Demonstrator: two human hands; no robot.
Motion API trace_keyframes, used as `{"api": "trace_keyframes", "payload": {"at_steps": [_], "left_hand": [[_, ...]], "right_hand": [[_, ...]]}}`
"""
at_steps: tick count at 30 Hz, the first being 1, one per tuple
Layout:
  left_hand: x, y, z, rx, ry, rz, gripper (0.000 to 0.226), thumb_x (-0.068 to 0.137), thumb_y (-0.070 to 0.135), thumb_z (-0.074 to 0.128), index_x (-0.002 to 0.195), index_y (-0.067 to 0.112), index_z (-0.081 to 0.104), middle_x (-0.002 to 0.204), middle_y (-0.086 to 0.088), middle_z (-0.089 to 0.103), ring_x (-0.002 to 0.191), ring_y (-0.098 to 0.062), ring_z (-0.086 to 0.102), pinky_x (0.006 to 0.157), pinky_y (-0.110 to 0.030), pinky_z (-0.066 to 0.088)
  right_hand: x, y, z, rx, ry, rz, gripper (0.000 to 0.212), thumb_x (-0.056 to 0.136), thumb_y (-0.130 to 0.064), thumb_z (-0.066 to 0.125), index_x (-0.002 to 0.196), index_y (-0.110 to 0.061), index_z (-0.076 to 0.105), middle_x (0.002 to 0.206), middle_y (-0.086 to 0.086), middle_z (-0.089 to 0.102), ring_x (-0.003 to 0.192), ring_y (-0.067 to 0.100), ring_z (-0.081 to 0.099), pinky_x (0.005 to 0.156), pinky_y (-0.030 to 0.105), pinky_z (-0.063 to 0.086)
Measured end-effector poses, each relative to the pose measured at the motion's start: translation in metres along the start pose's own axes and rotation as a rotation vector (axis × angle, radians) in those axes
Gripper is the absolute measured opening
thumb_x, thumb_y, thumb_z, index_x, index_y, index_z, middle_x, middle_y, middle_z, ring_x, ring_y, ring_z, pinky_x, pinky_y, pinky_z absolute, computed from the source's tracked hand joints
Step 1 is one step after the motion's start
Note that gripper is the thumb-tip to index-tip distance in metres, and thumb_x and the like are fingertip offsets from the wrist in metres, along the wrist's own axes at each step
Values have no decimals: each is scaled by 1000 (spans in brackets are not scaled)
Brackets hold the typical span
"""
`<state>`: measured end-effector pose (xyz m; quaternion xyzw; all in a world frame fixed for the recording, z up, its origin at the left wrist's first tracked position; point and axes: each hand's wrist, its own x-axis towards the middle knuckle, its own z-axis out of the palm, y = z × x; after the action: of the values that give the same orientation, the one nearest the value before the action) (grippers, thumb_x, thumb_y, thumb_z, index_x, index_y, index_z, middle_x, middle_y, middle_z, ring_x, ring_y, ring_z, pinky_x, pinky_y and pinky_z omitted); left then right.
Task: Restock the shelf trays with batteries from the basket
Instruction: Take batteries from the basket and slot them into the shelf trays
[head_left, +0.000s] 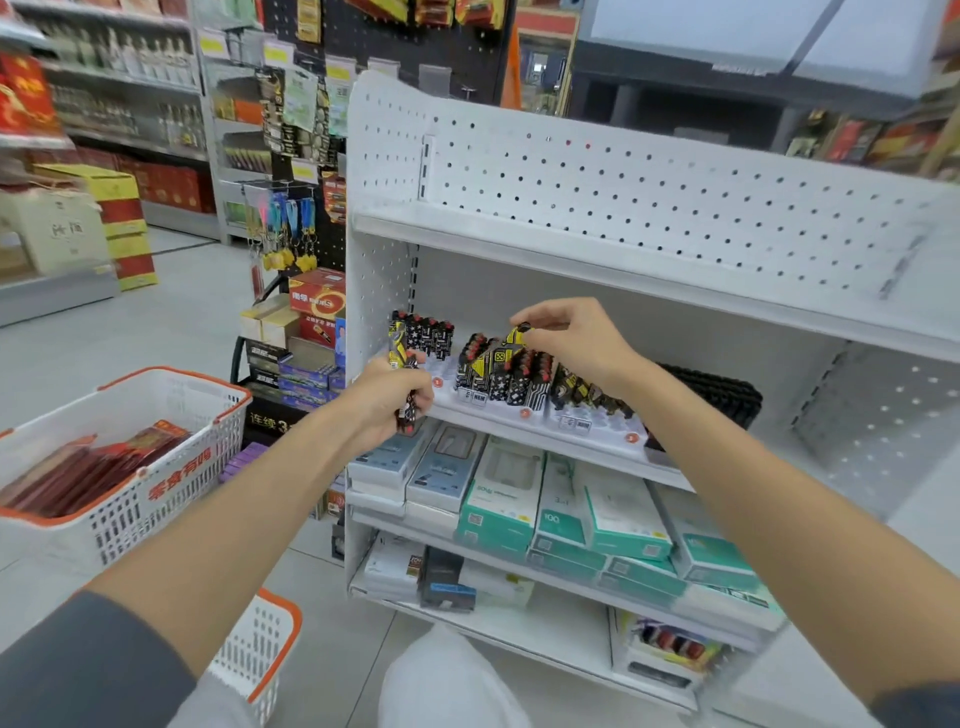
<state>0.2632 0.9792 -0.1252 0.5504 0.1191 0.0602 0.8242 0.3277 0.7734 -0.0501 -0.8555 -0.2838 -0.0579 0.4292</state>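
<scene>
A white display tray (545, 423) on the middle shelf holds rows of small black, yellow and red patterned batteries (519, 374). My right hand (566, 338) pinches one yellow-and-black battery (514, 336) by its top, just above the middle row. My left hand (395, 397) grips a bunch of the same batteries (400, 353) in front of the tray's left end. A white and orange basket (171, 467) stands at the left with flat red packs (88, 470) inside.
White pegboard shelving (649, 208) rises behind the tray, and an upper shelf hangs over it. Teal and grey boxes (597, 514) fill the shelf below. A black tray (711, 395) lies right of the batteries. A second basket (260, 649) sits near my knee.
</scene>
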Motion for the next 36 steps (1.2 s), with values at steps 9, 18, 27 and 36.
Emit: {"api": "trace_keyframes", "payload": {"at_steps": [9,18,27,36], "left_hand": [[-12,-25,57,13,-162,0,27,90,-15,50,107,5,55,97,-13,51,70,-17,57,63,-29,57],[-14,-46,80,158,-221,-30,14,93,-1,59,106,-5,57,117,-18,66,103,-24,69,72,-41,61],[2,-56,81,138,-189,-30,37,93,2,62,124,-3,43,123,-28,58,93,-22,72,71,-33,61],[7,-59,73,175,-241,-3,54,85,9,71,134,2,47,108,-21,70,90,-20,69,70,-30,59]], "right_hand": [[-31,35,-60,-211,43,33,22,84,-9,65,101,-19,74,97,0,71,90,13,67,85,26,52],[-33,70,-72,-384,67,35,20,87,-6,63,106,-11,65,100,4,66,92,15,61,88,27,50],[-12,85,-57,-446,44,-11,16,87,-6,62,101,-13,67,101,4,68,93,17,62,88,32,51],[2,75,-45,-481,-24,-76,20,89,-6,63,106,-13,71,103,3,68,89,13,59,79,22,45]]}}
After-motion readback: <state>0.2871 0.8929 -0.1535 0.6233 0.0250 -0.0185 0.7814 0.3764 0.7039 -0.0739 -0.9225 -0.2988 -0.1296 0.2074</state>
